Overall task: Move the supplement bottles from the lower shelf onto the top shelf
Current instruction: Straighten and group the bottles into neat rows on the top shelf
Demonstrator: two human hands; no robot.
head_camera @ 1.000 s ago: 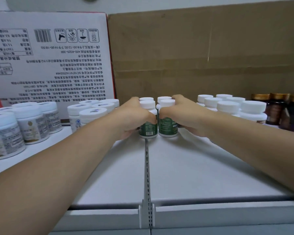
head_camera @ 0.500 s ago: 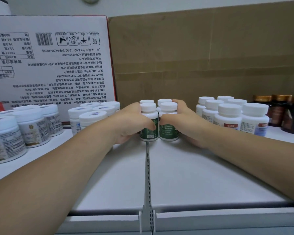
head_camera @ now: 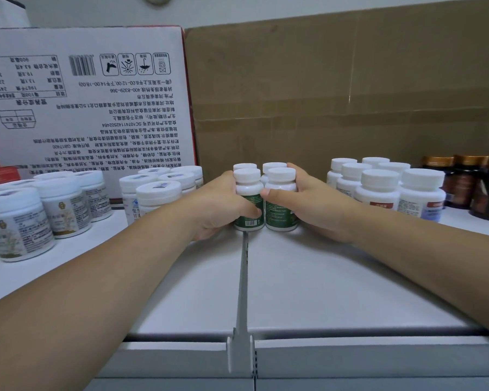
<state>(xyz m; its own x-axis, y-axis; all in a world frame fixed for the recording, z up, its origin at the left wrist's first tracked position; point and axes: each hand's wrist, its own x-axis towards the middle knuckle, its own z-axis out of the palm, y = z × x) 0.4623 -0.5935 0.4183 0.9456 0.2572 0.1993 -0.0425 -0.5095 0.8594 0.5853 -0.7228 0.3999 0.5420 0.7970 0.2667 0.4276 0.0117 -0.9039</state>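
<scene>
A wide brown cardboard box (head_camera: 350,94) fills the back of the view, and beside it on the left stands a white carton (head_camera: 91,108) whose printed text is upside down. In front of both lies the white top shelf (head_camera: 322,277), with a grey slotted strip (head_camera: 242,277) running along its middle toward the person. On the left part of the shelf stand broad white jars (head_camera: 20,221), and nearer the centre a second group of white-lidded jars (head_camera: 158,193). On the right stands a group of white bottles with red label marks (head_camera: 378,190), and beyond them, at the right edge, some dark amber bottles (head_camera: 469,187). Both forearms reach forward from the lower corners and meet at the centre. There four supplement bottles (head_camera: 280,215), white with white caps and green labels, stand upright on the shelf in a tight square, two in front and two behind, at the far end of the strip. The left hand (head_camera: 218,207) grips the cluster from the left, its thumb lying across the label of the front left bottle. The right hand (head_camera: 311,204) grips it from the right, thumb on the front right bottle and fingers curling round behind the caps. The bottles are pressed between the two hands.
</scene>
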